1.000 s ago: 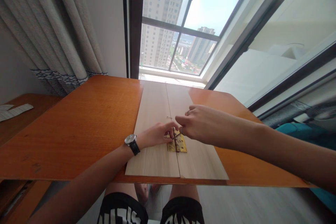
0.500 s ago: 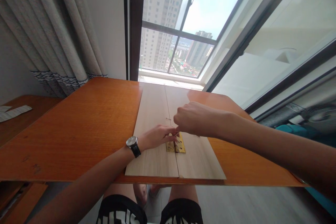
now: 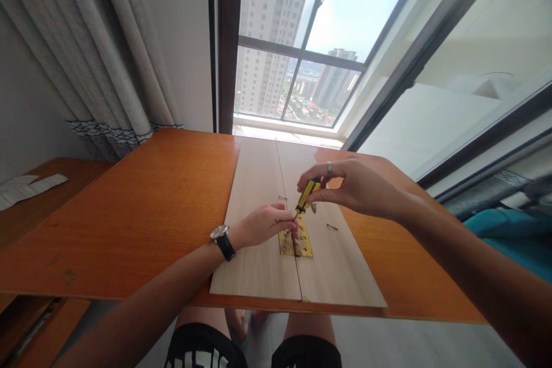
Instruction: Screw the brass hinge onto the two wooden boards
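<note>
A brass-coloured hinge [image 3: 305,247] lies across the seam between two pale wooden boards [image 3: 254,270]. In my right hand [image 3: 345,181] is a yellow and black screwdriver [image 3: 308,195], its handle gripped by the fingertips and its shaft slanting down to the hinge. My left hand [image 3: 267,224], with a watch on the wrist, pinches around the lower shaft just over the hinge. Its fingers cover the tip and part of the hinge, so whether a screw is there cannot be seen.
Loose screws lie on the boards, one screw [image 3: 332,226] to the right and another screw [image 3: 282,198] beyond the hinge. An orange-brown table [image 3: 172,195] carries the boards. Behind it is a window [image 3: 302,63], with a grey curtain [image 3: 125,40] to the left.
My right hand has turned and opened from a closed fist to a fingertip hold, bringing the screwdriver handle into sight. My left hand stays at the hinge. The view has shifted slightly.
</note>
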Motion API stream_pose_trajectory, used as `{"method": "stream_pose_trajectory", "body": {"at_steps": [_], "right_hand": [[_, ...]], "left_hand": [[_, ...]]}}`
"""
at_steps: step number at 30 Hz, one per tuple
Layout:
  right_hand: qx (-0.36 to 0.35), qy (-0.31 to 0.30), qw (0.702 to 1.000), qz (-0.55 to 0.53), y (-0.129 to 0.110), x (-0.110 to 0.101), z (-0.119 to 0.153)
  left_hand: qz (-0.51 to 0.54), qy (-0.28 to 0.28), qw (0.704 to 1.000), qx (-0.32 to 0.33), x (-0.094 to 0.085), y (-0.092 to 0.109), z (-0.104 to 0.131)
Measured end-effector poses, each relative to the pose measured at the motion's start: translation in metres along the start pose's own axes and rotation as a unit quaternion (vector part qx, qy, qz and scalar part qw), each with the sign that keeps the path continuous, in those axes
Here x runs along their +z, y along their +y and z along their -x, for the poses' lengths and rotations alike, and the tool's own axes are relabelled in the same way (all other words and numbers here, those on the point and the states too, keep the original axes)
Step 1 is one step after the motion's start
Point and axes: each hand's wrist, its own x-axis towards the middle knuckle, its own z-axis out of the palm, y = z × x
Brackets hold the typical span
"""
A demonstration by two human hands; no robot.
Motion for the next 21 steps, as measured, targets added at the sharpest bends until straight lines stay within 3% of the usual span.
{"method": "stream_pose_trajectory", "body": {"at_steps": [5, 7, 9, 12, 16, 21], "right_hand": [[0.016, 0.211, 0.977, -0.001, 0.013, 0.043, 0.007], [0.016, 0.258, 0.966, -0.018, 0.018, 0.058, 0.007], [-0.009, 0.262, 0.963, -0.07, 0.023, 0.066, 0.005], [-0.041, 0.201, 0.953, -0.221, 0.032, 0.067, 0.006], [-0.011, 0.137, 0.898, -0.418, 0.04, 0.066, 0.008], [0.001, 0.239, 0.898, -0.368, 0.037, 0.076, 0.0]], "left_hand": [[-0.01, 0.0, 1.0, 0.004, 0.0, 0.002, 0.0], [-0.007, 0.005, 1.0, 0.009, 0.0, 0.003, -0.001], [-0.009, 0.009, 1.0, 0.016, 0.0, 0.004, -0.002], [-0.024, 0.01, 0.999, 0.025, -0.001, 0.005, -0.004], [-0.034, 0.006, 0.999, 0.019, 0.0, 0.005, -0.003], [-0.048, 0.037, 0.998, 0.035, 0.001, 0.0, -0.001]]}}
